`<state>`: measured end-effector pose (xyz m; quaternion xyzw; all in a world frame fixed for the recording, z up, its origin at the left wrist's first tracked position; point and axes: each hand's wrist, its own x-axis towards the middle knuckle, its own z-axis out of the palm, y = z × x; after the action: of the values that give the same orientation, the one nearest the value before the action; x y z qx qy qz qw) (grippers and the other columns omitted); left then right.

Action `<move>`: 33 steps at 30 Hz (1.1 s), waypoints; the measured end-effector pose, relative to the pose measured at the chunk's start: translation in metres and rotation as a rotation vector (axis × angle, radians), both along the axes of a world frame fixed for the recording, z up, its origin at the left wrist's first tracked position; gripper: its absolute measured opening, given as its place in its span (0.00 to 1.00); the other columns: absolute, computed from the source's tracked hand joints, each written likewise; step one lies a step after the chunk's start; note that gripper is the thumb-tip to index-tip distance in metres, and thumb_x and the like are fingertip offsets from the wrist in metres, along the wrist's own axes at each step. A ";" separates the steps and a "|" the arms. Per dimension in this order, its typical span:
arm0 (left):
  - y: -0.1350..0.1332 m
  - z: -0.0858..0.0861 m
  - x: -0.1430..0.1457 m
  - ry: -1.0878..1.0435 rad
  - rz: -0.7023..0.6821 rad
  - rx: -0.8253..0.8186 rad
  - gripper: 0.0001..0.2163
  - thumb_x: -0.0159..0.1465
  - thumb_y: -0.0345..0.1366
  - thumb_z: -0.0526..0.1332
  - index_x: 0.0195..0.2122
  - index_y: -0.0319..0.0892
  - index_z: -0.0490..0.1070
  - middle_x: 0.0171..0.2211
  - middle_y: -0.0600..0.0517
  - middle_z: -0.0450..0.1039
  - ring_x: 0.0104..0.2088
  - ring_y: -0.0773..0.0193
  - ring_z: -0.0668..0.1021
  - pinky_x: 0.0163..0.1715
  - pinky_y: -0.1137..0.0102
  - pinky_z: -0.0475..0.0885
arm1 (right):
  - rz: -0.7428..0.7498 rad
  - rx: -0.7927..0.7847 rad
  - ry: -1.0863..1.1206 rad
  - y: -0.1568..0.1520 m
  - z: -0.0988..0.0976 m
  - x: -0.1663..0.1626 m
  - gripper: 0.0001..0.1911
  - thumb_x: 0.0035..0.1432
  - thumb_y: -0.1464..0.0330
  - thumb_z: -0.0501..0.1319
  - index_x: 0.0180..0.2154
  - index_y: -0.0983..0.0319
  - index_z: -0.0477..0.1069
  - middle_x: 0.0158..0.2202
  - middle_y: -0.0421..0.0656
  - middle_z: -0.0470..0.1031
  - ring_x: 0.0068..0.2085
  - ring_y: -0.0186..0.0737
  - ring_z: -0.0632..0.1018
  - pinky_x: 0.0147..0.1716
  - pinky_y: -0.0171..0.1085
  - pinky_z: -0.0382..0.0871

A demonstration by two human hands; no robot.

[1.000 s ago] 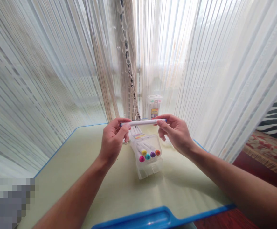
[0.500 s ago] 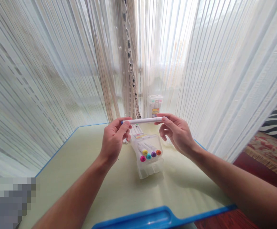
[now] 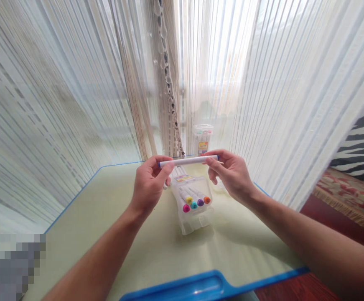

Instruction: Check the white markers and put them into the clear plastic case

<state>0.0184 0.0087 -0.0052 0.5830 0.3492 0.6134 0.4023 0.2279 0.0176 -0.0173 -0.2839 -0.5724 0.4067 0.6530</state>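
A white marker with blue ends (image 3: pixel 188 160) is held level above the table, one end in each hand. My left hand (image 3: pixel 149 184) pinches its left end between thumb and fingers. My right hand (image 3: pixel 231 172) pinches its right end the same way. Below the marker lies a clear plastic marker case (image 3: pixel 194 205) on its side, with several markers in it showing pink, yellow, teal, purple and orange caps. A second clear case (image 3: pixel 202 139) stands upright behind, near the curtain.
The pale green table (image 3: pixel 106 217) has a blue rim, with a blue moulded tray edge (image 3: pixel 200 286) at the front. Sheer striped curtains (image 3: pixel 75 104) close in at the back and both sides. A patterned rug (image 3: pixel 347 196) lies on the floor at right.
Both hands and the marker have stayed almost in place; the marker dipped and rose only slightly. The view has shifted a little.
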 end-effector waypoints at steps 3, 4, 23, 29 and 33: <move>-0.001 0.000 0.000 0.049 -0.006 0.030 0.09 0.60 0.38 0.69 0.36 0.39 0.73 0.23 0.58 0.68 0.20 0.72 0.70 0.21 0.75 0.65 | 0.023 -0.010 -0.006 0.000 -0.002 0.000 0.15 0.51 0.63 0.75 0.36 0.63 0.76 0.22 0.36 0.73 0.17 0.29 0.71 0.13 0.31 0.64; -0.002 0.000 0.000 0.054 -0.016 0.036 0.09 0.60 0.38 0.69 0.36 0.40 0.72 0.23 0.58 0.68 0.20 0.72 0.70 0.21 0.75 0.64 | 0.030 -0.021 -0.003 0.000 -0.003 0.001 0.15 0.50 0.64 0.76 0.35 0.63 0.76 0.21 0.36 0.72 0.17 0.30 0.71 0.14 0.30 0.64; 0.000 0.000 0.001 -0.028 -0.053 0.007 0.07 0.63 0.37 0.66 0.39 0.39 0.73 0.25 0.54 0.73 0.20 0.70 0.70 0.21 0.73 0.67 | 0.058 -0.059 0.055 -0.002 0.002 0.000 0.12 0.57 0.63 0.71 0.37 0.65 0.77 0.27 0.42 0.78 0.18 0.28 0.71 0.13 0.30 0.63; 0.001 0.002 0.000 -0.083 -0.049 -0.003 0.09 0.64 0.37 0.64 0.40 0.37 0.74 0.28 0.52 0.74 0.20 0.71 0.70 0.20 0.73 0.67 | 0.051 -0.075 0.085 -0.003 0.004 0.000 0.11 0.59 0.62 0.68 0.39 0.64 0.77 0.32 0.44 0.80 0.18 0.29 0.71 0.13 0.31 0.63; 0.000 0.002 0.000 -0.118 -0.062 -0.013 0.10 0.64 0.38 0.63 0.41 0.36 0.75 0.29 0.51 0.75 0.21 0.70 0.70 0.20 0.73 0.67 | 0.060 -0.092 0.103 -0.004 0.004 0.000 0.11 0.60 0.62 0.67 0.40 0.64 0.77 0.33 0.44 0.80 0.17 0.29 0.72 0.13 0.31 0.63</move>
<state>0.0185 0.0087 -0.0029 0.5537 0.3104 0.6317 0.4450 0.2277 0.0141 -0.0136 -0.2749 -0.5269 0.4661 0.6553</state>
